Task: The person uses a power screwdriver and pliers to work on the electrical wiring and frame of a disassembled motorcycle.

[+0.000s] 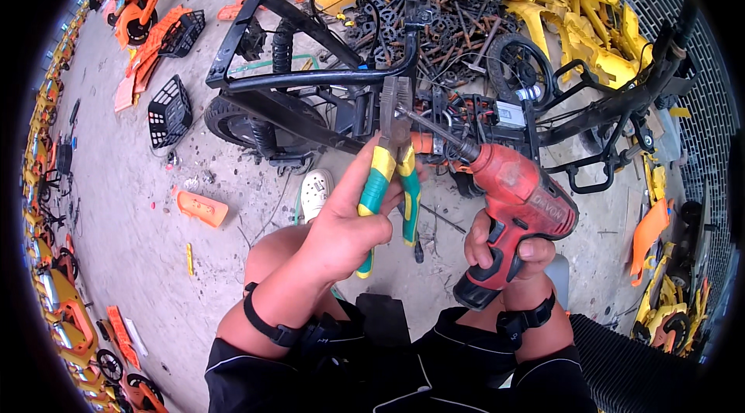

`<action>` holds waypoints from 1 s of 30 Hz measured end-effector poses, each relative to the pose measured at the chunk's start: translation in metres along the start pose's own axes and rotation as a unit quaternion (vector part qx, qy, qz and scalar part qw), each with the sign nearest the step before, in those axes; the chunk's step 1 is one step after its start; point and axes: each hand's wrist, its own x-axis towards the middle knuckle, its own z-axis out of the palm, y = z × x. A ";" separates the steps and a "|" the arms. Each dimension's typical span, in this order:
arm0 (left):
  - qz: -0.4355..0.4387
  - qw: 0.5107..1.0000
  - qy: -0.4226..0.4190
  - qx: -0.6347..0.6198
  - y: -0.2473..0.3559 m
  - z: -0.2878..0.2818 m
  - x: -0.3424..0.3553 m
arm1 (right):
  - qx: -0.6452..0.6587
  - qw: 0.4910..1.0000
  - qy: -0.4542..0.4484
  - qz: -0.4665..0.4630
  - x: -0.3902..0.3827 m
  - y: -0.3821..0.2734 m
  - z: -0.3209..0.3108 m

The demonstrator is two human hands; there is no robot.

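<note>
My left hand (337,238) is closed round a pair of pliers (373,192) with green and yellow handles, its jaws pointing up and away from me. In my right hand (478,241) is a red cordless drill (528,192), gripped by its handle and tilted to the left. The drill's long metal bit (440,129) reaches to the pliers' jaws; its tip overlaps them in view, and I cannot tell if a small part sits there. Beyond both tools stands a stripped black scooter frame (299,99), with wheels, a shock absorber and wiring showing.
A large heap of rusty metal parts (442,17) lies behind the frame. Yellow body panels (594,44) are piled at the far right. Two black baskets (170,112) and orange panels (200,208) lie on the concrete floor to the left. Rows of scooters (70,320) line the left edge.
</note>
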 end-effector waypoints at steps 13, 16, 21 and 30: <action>-0.043 0.993 0.092 0.064 0.008 0.009 -0.005 | -0.022 0.999 0.027 0.008 0.001 -0.001 0.005; -0.042 0.993 0.094 0.055 0.006 0.009 -0.005 | -0.030 0.999 0.031 0.011 -0.001 -0.001 0.007; -0.044 0.994 0.083 0.060 0.005 0.008 -0.004 | -0.084 0.995 0.053 0.022 -0.005 0.001 0.007; -0.028 0.997 0.066 0.026 0.001 0.009 -0.002 | -0.135 0.987 0.084 0.031 -0.005 0.006 0.017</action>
